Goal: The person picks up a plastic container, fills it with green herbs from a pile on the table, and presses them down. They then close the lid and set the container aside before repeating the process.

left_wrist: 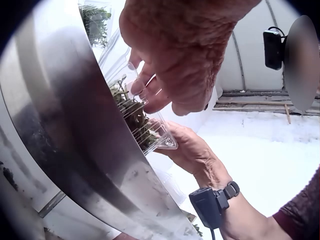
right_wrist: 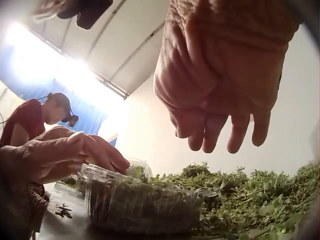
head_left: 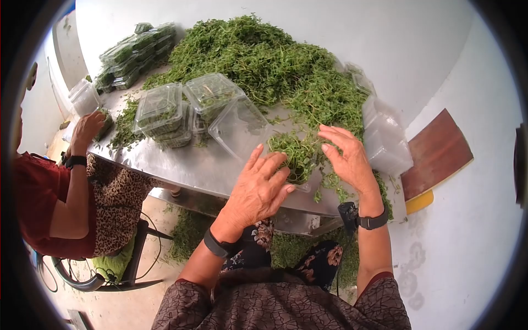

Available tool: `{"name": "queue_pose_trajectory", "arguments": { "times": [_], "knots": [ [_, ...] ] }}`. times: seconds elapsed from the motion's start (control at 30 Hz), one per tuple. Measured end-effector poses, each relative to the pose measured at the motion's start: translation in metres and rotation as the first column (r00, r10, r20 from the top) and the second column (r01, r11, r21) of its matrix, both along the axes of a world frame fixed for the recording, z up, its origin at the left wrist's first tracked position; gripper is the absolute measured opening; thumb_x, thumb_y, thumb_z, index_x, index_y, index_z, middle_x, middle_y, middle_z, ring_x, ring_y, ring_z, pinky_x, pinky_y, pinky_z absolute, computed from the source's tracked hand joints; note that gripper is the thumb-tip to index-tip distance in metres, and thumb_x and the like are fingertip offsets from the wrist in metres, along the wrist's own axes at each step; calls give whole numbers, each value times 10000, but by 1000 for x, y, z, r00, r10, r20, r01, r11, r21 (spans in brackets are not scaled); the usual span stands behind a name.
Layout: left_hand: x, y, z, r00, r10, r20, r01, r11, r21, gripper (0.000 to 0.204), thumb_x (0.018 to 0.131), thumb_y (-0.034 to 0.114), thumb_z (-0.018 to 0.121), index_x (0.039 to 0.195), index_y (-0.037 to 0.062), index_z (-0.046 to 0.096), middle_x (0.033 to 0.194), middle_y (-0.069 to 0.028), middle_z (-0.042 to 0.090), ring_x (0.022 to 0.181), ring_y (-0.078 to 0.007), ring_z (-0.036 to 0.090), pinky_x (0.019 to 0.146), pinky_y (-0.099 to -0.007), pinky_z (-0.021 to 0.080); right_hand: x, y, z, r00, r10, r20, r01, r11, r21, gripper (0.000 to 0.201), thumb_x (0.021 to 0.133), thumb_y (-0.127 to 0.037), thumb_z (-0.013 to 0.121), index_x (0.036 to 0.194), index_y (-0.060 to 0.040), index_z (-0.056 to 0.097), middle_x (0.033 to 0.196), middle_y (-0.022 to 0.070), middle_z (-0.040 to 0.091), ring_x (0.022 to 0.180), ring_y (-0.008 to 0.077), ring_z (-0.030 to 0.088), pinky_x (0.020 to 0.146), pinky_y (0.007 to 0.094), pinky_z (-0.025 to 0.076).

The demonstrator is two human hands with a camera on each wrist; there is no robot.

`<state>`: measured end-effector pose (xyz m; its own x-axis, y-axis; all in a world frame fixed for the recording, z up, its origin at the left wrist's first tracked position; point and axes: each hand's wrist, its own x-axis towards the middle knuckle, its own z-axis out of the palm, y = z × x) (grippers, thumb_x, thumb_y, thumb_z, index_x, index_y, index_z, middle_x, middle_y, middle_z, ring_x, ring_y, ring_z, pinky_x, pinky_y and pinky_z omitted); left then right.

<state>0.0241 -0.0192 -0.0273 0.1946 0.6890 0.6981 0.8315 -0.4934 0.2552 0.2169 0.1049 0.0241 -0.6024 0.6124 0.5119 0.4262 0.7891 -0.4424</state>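
A clear plastic box (right_wrist: 145, 202) full of leafy green sprigs (head_left: 294, 154) sits near the table's front edge, its hinged lid (head_left: 239, 129) folded open toward the left. At the box's left end is my left hand (head_left: 261, 184), fingers loosely bent over the rim and fingertips at the greens; the left wrist view shows these fingers (left_wrist: 145, 90) by the clear wall. My right hand (head_left: 350, 159) is raised at the box's right side, fingers extended and holding nothing. From the right wrist view it hangs above the level of the greens.
A large heap of greens (head_left: 253, 60) covers the table's back. Filled boxes (head_left: 162, 113) stand left of the lid, more (head_left: 137, 52) behind. Stacked empty boxes (head_left: 385, 137) stand at right. Another person (head_left: 55, 209) works at the left. The metal table (head_left: 181, 170) has a curved front edge.
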Motion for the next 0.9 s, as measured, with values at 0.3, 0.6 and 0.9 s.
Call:
{"name": "queue_pose_trajectory", "arguments": {
  "times": [0.3, 0.6, 0.9],
  "knots": [
    [7, 4, -4, 968, 229, -102, -235, 971, -50, 384, 902, 312, 527, 1118, -1, 585, 1259, -234, 502, 1213, -384, 453, 1110, -506, 236, -9, 6, -17, 997, -74, 20, 77, 974, -212, 356, 885, -188, 613, 1215, -55, 591, 939, 127, 663, 706, 176, 529, 677, 302, 460],
    [7, 12, -3, 993, 96, -71, -105, 984, -141, 399, 928, 308, 483, 1101, -36, 590, 1174, -211, 575, 1191, -350, 495, 1109, -511, 231, -22, 6, -35, 984, 72, 160, -73, 997, -2, 316, 879, -61, 546, 1190, -47, 598, 1260, 128, 578, 1246, 315, 468, 1051, 406, 362],
    [-27, -14, 19, 893, -82, 442, 65, 996, 54, 682, 974, 473, 182, 1132, -21, 626, 1270, -185, 561, 1232, -310, 495, 1135, -489, 180, -5, -6, -7, 994, 46, 102, -40, 998, -57, 344, 877, -52, 548, 1219, -36, 581, 1308, 139, 545, 1286, 272, 438, 1018, 367, 404]
  ]
}}
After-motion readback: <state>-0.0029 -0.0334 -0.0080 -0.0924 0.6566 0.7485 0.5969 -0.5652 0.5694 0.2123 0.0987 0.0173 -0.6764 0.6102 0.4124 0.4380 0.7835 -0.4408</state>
